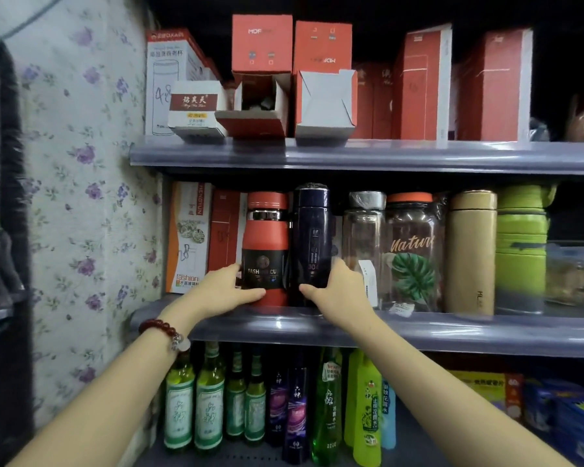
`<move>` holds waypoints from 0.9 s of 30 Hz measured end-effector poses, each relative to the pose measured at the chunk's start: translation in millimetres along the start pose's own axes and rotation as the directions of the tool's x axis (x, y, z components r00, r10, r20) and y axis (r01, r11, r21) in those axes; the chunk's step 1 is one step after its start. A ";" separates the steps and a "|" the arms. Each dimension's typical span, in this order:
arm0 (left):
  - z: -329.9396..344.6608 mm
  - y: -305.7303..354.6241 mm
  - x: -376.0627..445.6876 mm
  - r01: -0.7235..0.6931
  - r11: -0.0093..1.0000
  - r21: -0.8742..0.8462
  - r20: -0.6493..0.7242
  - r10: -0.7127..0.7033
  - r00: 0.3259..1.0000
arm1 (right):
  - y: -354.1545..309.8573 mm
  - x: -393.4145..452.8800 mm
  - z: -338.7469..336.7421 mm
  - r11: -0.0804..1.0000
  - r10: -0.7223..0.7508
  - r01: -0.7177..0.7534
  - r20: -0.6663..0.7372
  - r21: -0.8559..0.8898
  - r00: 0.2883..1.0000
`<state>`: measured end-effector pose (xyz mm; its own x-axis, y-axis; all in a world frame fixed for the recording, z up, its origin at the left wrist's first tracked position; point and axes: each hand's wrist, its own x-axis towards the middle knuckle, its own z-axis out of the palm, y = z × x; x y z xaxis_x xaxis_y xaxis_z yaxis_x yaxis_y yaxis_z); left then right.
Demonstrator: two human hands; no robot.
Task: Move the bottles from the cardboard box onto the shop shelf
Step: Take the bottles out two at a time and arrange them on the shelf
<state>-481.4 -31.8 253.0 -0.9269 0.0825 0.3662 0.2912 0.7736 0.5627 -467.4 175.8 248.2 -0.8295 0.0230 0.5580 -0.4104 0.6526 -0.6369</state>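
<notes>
We see two bare arms reaching to the middle shelf (368,326) of a shop rack. The left hand (221,291) grips the base of a red bottle (266,244), thumb across its front; the right hand (338,291) grips the base of a navy bottle (312,241) the same way. Both bottles stand upright on the shelf, touching side by side — boxes to their left, a clear glass bottle (363,244) just to their right. A red bead bracelet (161,328) circles the left wrist.

Middle shelf (418,326) packed; clear bottle (363,244) crowds navy bottle (312,241).
</notes>
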 end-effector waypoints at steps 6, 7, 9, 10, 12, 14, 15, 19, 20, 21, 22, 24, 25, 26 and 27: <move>5.7 16.8 -33.5 0.072 0.997 -0.003 -0.243 -0.071 0.967 | 14.5 -10.4 -24.0 0.989 -0.146 0.147 0.079 -0.010 0.986; 6.8 19.5 -40.9 0.079 0.997 0.001 -0.267 -0.076 0.961 | 16.8 -11.5 -27.4 0.985 -0.172 0.173 0.093 -0.005 0.981; 9.7 26.9 -56.5 0.099 0.994 0.044 -0.309 -0.081 0.948 | 21.6 -12.9 -31.3 0.974 -0.222 0.225 0.125 -0.004 0.967; 11.6 31.7 -65.2 0.112 0.990 0.081 -0.318 -0.080 0.945 | 23.1 -14.4 -32.8 0.968 -0.246 0.251 0.144 -0.010 0.958; 16.0 40.1 -83.4 0.149 0.973 0.176 -0.324 -0.085 0.942 | 25.5 -20.6 -34.8 0.952 -0.294 0.304 0.193 -0.023 0.936; 17.9 43.8 -100.8 0.204 0.950 0.236 -0.334 -0.118 0.935 | 27.4 -30.6 -36.0 0.938 -0.333 0.347 0.250 -0.010 0.909; 17.8 44.4 -110.0 0.241 0.938 0.249 -0.337 -0.150 0.930 | 28.2 -36.9 -35.5 0.933 -0.345 0.359 0.270 -0.004 0.899; 20.1 41.5 -156.2 0.337 0.908 0.251 -0.352 -0.238 0.905 | 28.7 -68.0 -18.5 0.914 -0.388 0.406 0.360 0.029 0.848; 20.6 39.1 -169.8 0.363 0.898 0.248 -0.354 -0.265 0.897 | 26.7 -76.5 -10.4 0.910 -0.394 0.412 0.388 0.039 0.833; 20.4 36.0 -184.5 0.390 0.888 0.243 -0.353 -0.293 0.889 | 23.6 -85.9 -1.5 0.909 -0.397 0.413 0.414 0.056 0.819; 19.9 31.8 -199.7 0.421 0.875 0.241 -0.348 -0.327 0.879 | 18.7 -96.0 7.6 0.911 -0.395 0.406 0.441 0.074 0.806; 17.7 20.9 -232.1 0.481 0.844 0.237 -0.345 -0.389 0.854 | 6.6 -118.9 26.0 0.909 -0.401 0.404 0.492 0.106 0.773; 16.9 14.7 -248.7 0.504 0.831 0.236 -0.349 -0.412 0.842 | 0.5 -131.4 36.2 0.903 -0.412 0.411 0.512 0.121 0.754; 16.1 8.3 -265.5 0.526 0.818 0.234 -0.352 -0.433 0.830 | -5.7 -144.2 47.0 0.897 -0.425 0.419 0.530 0.138 0.734; 16.4 1.9 -283.1 0.548 0.803 0.235 -0.353 -0.455 0.818 | -11.4 -157.6 57.9 0.891 -0.438 0.425 0.546 0.159 0.714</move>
<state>-222.3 -43.4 138.3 -0.8069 -0.5060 0.3046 -0.3297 0.8138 0.4786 -353.9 120.9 136.8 -0.6198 -0.6828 0.3868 -0.7782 0.4712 -0.4152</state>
